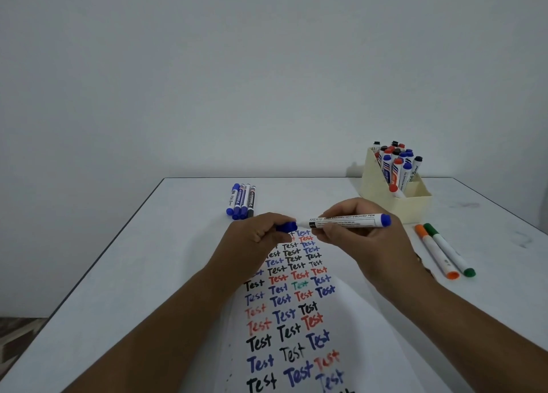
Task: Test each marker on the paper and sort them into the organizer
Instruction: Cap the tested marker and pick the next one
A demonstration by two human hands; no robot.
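My right hand (367, 244) grips a white whiteboard marker with a blue end (347, 221), held level above the top of the paper (350, 327). My left hand (255, 238) pinches its blue cap (287, 227) right at the marker's tip; I cannot tell whether the cap is on or just off. The paper carries many rows of "Test" in black, blue, red and green. The cream organizer (409, 205) stands at the back right, holding several capped markers (396, 162) upright. Several markers (241, 200), mostly blue-capped, lie side by side at the back left.
An orange marker (436, 251) and a green marker (449, 248) lie on the table to the right of my right hand. The white table (124, 274) has its left edge running diagonally, with floor visible beyond. A plain wall stands behind.
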